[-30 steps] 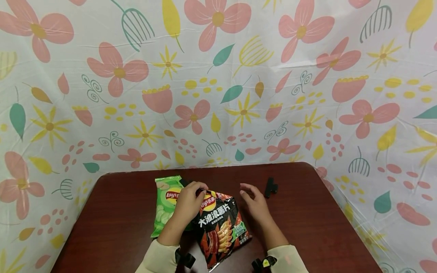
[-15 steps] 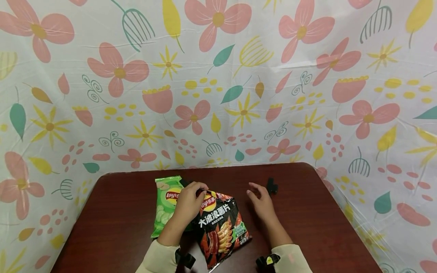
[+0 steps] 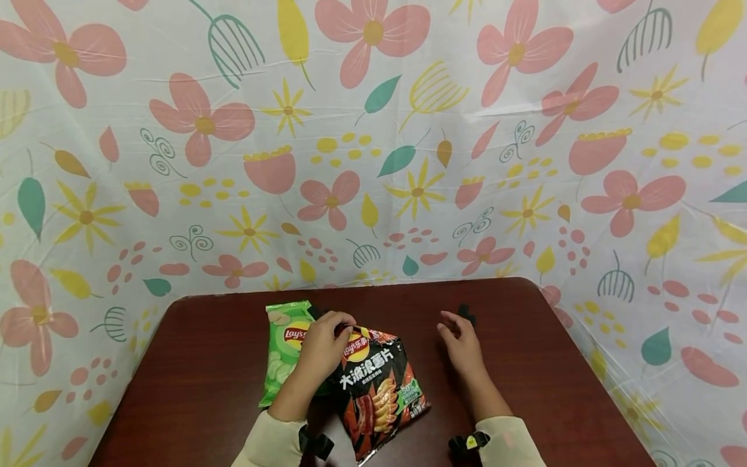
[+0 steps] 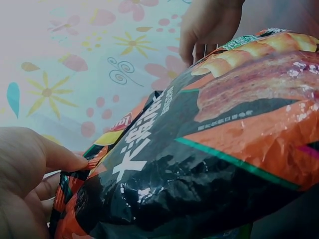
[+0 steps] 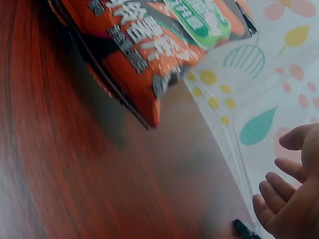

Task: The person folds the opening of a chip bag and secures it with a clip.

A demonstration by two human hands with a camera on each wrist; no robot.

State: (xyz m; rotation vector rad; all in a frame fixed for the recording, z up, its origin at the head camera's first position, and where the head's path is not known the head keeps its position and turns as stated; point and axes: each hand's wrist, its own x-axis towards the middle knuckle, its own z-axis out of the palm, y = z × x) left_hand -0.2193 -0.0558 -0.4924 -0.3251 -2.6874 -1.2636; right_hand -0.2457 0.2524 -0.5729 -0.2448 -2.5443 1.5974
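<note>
A black-and-orange bag of potato chips (image 3: 379,389) lies slanted at the middle of the table. My left hand (image 3: 320,347) pinches its top edge; the left wrist view shows thumb and fingers on the folded corner of the chip bag (image 4: 149,184). To the right of the bag, apart from it, my right hand (image 3: 465,350) is held with loosely bent fingers and nothing in them. Just beyond those fingertips lies a black clip (image 3: 468,315), partly hidden by the hand; the right wrist view catches only the end of this clip (image 5: 243,229).
A green bag of chips (image 3: 277,366) lies on the left, partly under my left forearm and the black bag. Some small black object (image 3: 316,312) shows at its top right. The brown table (image 3: 543,389) ends at a flowered curtain (image 3: 373,162) behind.
My right hand has moved away from the chip bag, rightward to the black clip, which it now partly covers. The left hand and both bags have stayed in place.
</note>
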